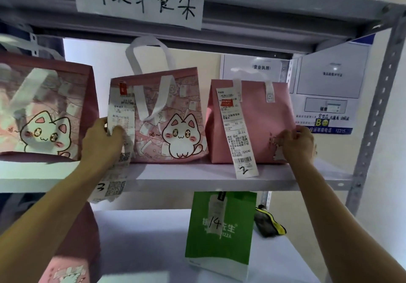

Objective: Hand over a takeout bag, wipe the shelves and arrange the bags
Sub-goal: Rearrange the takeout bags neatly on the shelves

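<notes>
1. Receipts were the first risk. The left hand (103, 137) was held against the left edge of the cat bag (160, 117), its fingers curled round the long receipt (119, 128) stapled there; a pull on the bag could have torn that slip off, and the order number would have been lost with it.

2. The right hand (298, 144) was closed on the lower right corner of the pink bag (259, 120), thumb and fingers pinching the fabric. A grip taken so low, at one corner, could have tipped the bag and its contents if it had been dragged.

3. Both bags stood upright on the middle shelf (197, 172), just beside each other and near its front edge. The slip marked 2 (241, 133) hung past that edge and could have been snagged or creased when the bags were shifted.

4. A third bag (44, 106) stood to the left, close to the left forearm; it could have been knocked by the elbow.

5. The green bag (219, 227), marked 14, stood on the lower shelf, directly under the pink one, and anything dropped could have toppled it. A dark pouch (269, 223) lay just behind it.
</notes>
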Available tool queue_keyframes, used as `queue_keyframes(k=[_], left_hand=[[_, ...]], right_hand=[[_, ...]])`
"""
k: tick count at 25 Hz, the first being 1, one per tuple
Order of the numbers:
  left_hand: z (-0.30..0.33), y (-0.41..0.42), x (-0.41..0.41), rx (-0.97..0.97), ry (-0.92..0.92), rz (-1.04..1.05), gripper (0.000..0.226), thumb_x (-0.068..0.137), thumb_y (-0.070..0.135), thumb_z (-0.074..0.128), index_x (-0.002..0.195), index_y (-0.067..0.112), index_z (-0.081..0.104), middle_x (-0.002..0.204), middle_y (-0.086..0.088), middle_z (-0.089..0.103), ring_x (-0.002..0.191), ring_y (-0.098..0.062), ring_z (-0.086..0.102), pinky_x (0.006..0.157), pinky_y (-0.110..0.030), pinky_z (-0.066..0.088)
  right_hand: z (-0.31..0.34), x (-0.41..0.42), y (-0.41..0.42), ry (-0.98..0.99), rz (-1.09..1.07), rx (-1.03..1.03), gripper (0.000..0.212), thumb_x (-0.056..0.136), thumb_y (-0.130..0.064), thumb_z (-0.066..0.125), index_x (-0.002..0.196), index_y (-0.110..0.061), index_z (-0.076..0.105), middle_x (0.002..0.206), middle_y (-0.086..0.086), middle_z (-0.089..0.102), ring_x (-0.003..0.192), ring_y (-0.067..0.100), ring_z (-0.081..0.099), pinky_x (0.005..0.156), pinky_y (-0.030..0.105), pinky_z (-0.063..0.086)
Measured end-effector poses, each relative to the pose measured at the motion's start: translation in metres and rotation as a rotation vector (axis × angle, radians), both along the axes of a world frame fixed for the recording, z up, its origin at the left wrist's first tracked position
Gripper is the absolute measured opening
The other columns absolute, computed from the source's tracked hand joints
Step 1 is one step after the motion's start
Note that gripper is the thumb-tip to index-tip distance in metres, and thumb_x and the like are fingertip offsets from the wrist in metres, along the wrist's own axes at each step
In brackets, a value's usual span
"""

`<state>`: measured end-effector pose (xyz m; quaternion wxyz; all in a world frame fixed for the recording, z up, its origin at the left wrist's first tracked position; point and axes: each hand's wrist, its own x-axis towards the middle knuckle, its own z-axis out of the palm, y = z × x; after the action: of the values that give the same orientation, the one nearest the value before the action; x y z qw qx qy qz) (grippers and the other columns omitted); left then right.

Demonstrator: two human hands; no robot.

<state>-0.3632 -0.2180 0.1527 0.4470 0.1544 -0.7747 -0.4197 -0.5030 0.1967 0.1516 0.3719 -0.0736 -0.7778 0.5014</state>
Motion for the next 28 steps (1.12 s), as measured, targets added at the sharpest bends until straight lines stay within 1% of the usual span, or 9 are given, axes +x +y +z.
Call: queue_keyframes(k=[2, 5, 7, 10, 15, 20, 23, 26, 28], left_hand=[[-0.001, 0.004, 0.000, -0.004, 0.007, -0.009, 0.039, 0.096, 0.031, 0.049, 0.133, 0.022, 0.053, 0.122, -0.008, 0.066, 0.097, -0.025, 0.057, 0.082, -0.038, 0.042], [-0.001, 0.015, -0.001, 0.015, 0.025, -0.043, 0.034, 0.095, 0.028, 0.052, 0.129, 0.030, 0.056, 0.111, 0.003, 0.065, 0.091, -0.019, 0.058, 0.079, -0.034, 0.042], [-0.001, 0.025, -0.005, 0.015, 0.043, -0.067, 0.030, 0.096, 0.026, 0.053, 0.126, 0.032, 0.058, 0.111, 0.004, 0.067, 0.091, -0.019, 0.061, 0.082, -0.034, 0.047], [-0.002, 0.042, -0.014, 0.036, 0.002, -0.104, 0.028, 0.100, 0.028, 0.052, 0.126, 0.033, 0.056, 0.122, -0.005, 0.068, 0.095, -0.026, 0.065, 0.091, -0.049, 0.054], [-0.001, 0.071, -0.029, 0.057, -0.046, -0.244, 0.027, 0.100, 0.030, 0.052, 0.127, 0.034, 0.053, 0.127, -0.008, 0.066, 0.101, -0.029, 0.063, 0.095, -0.053, 0.052], [0.002, 0.108, -0.043, 0.037, -0.031, -0.339, 0.027, 0.100, 0.030, 0.052, 0.127, 0.031, 0.055, 0.125, -0.009, 0.066, 0.099, -0.027, 0.063, 0.093, -0.048, 0.054], [0.004, 0.124, -0.052, 0.032, -0.043, -0.308, 0.031, 0.102, 0.024, 0.048, 0.132, 0.026, 0.053, 0.128, -0.011, 0.065, 0.104, -0.034, 0.066, 0.094, -0.051, 0.054], [0.003, 0.124, -0.059, 0.039, -0.045, -0.257, 0.032, 0.103, 0.023, 0.046, 0.135, 0.024, 0.052, 0.127, -0.014, 0.066, 0.103, -0.037, 0.066, 0.089, -0.049, 0.055], [0.004, 0.120, -0.062, 0.036, -0.049, -0.226, 0.033, 0.104, 0.023, 0.045, 0.136, 0.022, 0.052, 0.128, -0.015, 0.065, 0.103, -0.038, 0.066, 0.087, -0.048, 0.054]], right_hand=[[0.000, -0.001, 0.006, 0.067, 0.064, 0.008, 0.015, 0.094, -0.023, 0.054, 0.091, -0.016, 0.067, 0.087, 0.008, 0.069, 0.073, 0.021, 0.061, 0.064, 0.031, 0.047], [0.001, 0.011, 0.016, 0.171, 0.114, -0.078, 0.013, 0.100, -0.015, 0.049, 0.096, -0.019, 0.061, 0.082, -0.002, 0.061, 0.066, 0.004, 0.053, 0.055, 0.021, 0.038], [0.003, 0.022, 0.028, 0.226, 0.050, -0.110, 0.015, 0.102, -0.015, 0.045, 0.104, -0.019, 0.060, 0.086, -0.001, 0.059, 0.068, 0.007, 0.054, 0.057, 0.021, 0.038], [0.012, 0.041, 0.049, 0.289, -0.014, -0.141, 0.022, 0.101, -0.016, 0.043, 0.113, -0.012, 0.062, 0.096, 0.004, 0.062, 0.080, 0.021, 0.059, 0.068, 0.027, 0.046], [0.017, 0.073, 0.079, 0.338, -0.035, -0.137, 0.019, 0.101, -0.018, 0.045, 0.108, -0.017, 0.063, 0.101, 0.004, 0.066, 0.092, 0.027, 0.064, 0.083, 0.040, 0.056], [0.016, 0.102, 0.104, 0.409, -0.068, -0.120, 0.012, 0.100, -0.027, 0.050, 0.104, -0.025, 0.062, 0.092, -0.003, 0.064, 0.082, 0.019, 0.065, 0.078, 0.037, 0.058], [0.015, 0.115, 0.116, 0.403, -0.088, -0.091, 0.010, 0.100, -0.025, 0.053, 0.104, -0.026, 0.063, 0.090, -0.006, 0.067, 0.087, 0.021, 0.067, 0.082, 0.043, 0.059], [0.016, 0.120, 0.114, 0.385, -0.094, -0.067, 0.009, 0.103, -0.024, 0.052, 0.102, -0.028, 0.060, 0.086, -0.019, 0.063, 0.081, 0.013, 0.066, 0.081, 0.043, 0.059], [0.018, 0.120, 0.111, 0.393, -0.096, -0.072, 0.010, 0.104, -0.024, 0.051, 0.103, -0.028, 0.059, 0.087, -0.020, 0.061, 0.085, 0.017, 0.065, 0.082, 0.042, 0.058]])
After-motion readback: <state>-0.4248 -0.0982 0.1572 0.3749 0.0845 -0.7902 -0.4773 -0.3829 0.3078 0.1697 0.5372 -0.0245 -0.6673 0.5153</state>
